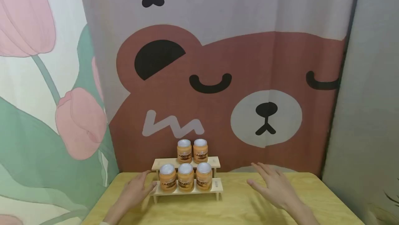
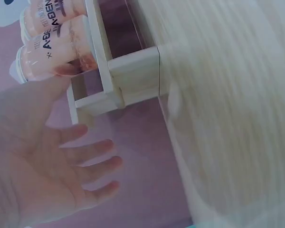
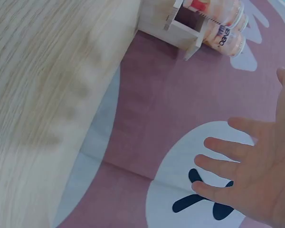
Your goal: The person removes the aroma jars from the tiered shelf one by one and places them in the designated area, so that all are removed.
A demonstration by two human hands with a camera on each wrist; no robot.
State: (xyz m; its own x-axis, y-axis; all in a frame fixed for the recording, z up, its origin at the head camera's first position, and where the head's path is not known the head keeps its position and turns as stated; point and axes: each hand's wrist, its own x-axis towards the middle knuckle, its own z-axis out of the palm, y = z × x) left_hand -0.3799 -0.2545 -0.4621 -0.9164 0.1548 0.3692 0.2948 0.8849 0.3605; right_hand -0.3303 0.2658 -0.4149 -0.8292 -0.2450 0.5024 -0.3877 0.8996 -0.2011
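- Orange cylindrical jars, front row of three (image 1: 186,182), with silvery-white lids and dark lettering: upright side by side on the lower board of the stand; between 2 and 3 o'clock of the left hand, at 9 o'clock of the right.
- Orange cylindrical jars, rear pair (image 1: 200,154), same lids and lettering: upright on the upper board; at 2 o'clock of the left hand, between 9 and 10 o'clock of the right.
- Two-tier pale wooden stand (image 1: 217,185): bears all five jars; rests on the yellowish wood-grained table (image 1: 237,204).
- Left hand (image 1: 134,191), bare: fingers spread, pinching nothing; thumb just beside the stand's 9 o'clock end. Whether it touches the wood or the nearest jar, cannot tell.
- Right hand (image 1: 277,186), bare: fingers extended and parted, thumb apart, gripping nothing; well apart from the stand, at its 3 o'clock.
- Reddish-brown bear print on fabric (image 1: 249,62): behind the stand, from 12 to 1 o'clock.
- Pink-and-green tulip print on pale fabric (image 1: 79,124): at 10 o'clock of the stand.
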